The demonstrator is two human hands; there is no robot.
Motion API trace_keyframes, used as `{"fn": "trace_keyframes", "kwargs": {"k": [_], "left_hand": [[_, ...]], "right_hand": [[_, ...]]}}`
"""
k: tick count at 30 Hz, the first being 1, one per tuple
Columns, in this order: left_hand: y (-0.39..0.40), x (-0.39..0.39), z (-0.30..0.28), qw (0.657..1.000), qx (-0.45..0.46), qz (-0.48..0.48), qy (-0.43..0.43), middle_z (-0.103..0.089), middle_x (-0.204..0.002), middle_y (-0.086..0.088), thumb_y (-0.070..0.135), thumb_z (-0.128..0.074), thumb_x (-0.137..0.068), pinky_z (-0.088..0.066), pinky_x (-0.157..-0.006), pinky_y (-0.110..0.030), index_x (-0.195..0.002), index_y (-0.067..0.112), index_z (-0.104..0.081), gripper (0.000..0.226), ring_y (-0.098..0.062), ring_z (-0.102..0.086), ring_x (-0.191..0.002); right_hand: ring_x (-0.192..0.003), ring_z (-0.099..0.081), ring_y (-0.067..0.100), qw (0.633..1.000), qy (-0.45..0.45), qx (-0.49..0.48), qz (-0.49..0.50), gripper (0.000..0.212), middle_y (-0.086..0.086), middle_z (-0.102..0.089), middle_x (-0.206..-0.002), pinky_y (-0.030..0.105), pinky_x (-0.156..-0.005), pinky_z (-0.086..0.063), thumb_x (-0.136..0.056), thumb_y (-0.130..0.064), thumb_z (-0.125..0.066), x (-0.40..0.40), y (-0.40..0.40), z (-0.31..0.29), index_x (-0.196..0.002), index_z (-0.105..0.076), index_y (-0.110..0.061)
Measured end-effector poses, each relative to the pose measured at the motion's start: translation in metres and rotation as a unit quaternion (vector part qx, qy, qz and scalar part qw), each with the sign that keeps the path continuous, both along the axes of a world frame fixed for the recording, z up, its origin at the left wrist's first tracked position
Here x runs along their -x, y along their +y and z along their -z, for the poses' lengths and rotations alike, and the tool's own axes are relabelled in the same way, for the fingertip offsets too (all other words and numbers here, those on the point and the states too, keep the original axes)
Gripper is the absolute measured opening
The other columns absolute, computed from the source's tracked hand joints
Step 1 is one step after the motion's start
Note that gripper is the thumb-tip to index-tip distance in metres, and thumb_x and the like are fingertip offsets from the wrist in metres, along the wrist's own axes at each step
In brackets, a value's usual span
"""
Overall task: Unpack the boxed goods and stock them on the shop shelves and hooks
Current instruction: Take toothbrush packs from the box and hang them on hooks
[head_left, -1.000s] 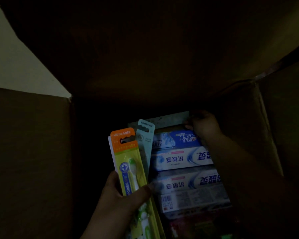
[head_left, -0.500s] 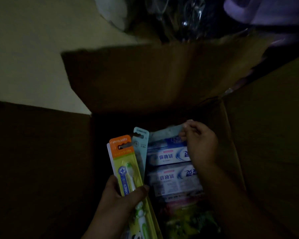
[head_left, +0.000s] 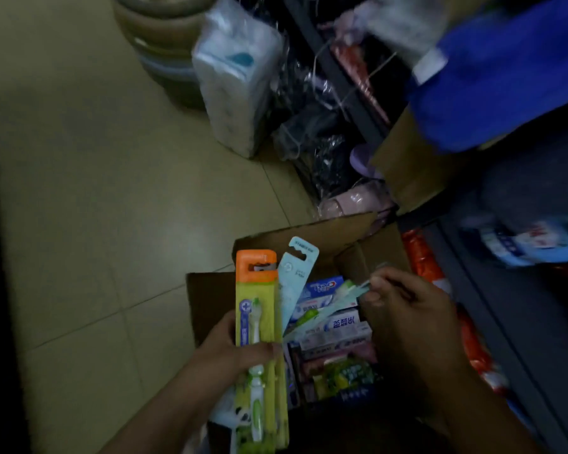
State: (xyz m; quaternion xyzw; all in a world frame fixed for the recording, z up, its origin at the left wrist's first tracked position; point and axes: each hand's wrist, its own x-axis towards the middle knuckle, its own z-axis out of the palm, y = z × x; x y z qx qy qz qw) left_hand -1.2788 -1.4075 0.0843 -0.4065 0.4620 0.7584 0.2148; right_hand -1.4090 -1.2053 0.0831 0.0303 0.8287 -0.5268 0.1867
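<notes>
Cardboard box [head_left: 312, 237] sits open on the tiled floor [head_left: 95, 191], flaps up, packed with toothpaste boxes [head_left: 338, 326] lying flat in rows. Your left hand [head_left: 233, 348] grips two carded toothbrush packs at their lower half, thumb across the front and fingers curled behind: a yellow pack with an orange top [head_left: 256, 309] in front, upright, and a pale blue pack [head_left: 294, 276] just behind it, fanned slightly to the right. Both are held above the box's left edge. Your right hand [head_left: 407, 309] is over the right side of the box, thumb and fingers [head_left: 374, 283] pinching the top end of a third pale pack [head_left: 328, 306], which slants down-left across the toothpaste boxes; this pack is blurred, so its contents are unclear. Right of the box stands a dark shelf unit [head_left: 505, 306] carrying orange packets [head_left: 423, 260]. Behind the box, on the floor, a white wrapped bundle [head_left: 233, 86] and clear-bagged goods [head_left: 312, 132].
</notes>
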Motion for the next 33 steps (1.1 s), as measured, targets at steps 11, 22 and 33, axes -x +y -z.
{"fn": "trace_keyframes", "kwargs": {"k": [11,22,33], "left_hand": [[-0.032,0.000,-0.232,0.982,-0.149,0.076,0.085,-0.069,-0.073,-0.023,0.004,-0.082,-0.028,-0.055,-0.047,-0.035,-0.098,0.004,-0.064,0.072,-0.032,-0.068,-0.056],[-0.008,0.007,-0.333,0.971,-0.185,0.101,0.109,-0.068,-0.091,-0.031,0.012,-0.095,-0.011,-0.057,-0.070,-0.046,-0.093,-0.009,-0.072,0.087,-0.038,-0.068,-0.074],[0.046,0.050,-0.388,0.979,-0.067,0.115,0.153,-0.069,-0.096,-0.028,0.010,-0.075,-0.063,-0.058,-0.063,-0.043,-0.119,-0.001,-0.059,0.059,-0.036,-0.069,-0.072]], "right_hand": [[-0.059,-0.066,0.009,0.990,0.075,0.085,-0.089,0.019,0.004,-0.071,-0.063,0.017,-0.062,-0.054,-0.084,0.003,-0.064,-0.008,-0.025,-0.280,-0.080,-0.070,-0.014],[-0.056,-0.063,0.005,0.975,0.155,0.130,-0.090,0.021,-0.002,-0.069,-0.061,0.016,-0.062,-0.053,-0.085,0.007,-0.061,-0.023,-0.013,-0.426,-0.082,-0.071,-0.012],[-0.088,-0.071,0.016,0.969,0.020,0.205,0.136,0.041,0.000,-0.075,-0.093,0.041,-0.084,-0.057,-0.092,-0.017,-0.061,-0.050,0.007,-0.412,-0.132,-0.052,-0.022]]}}
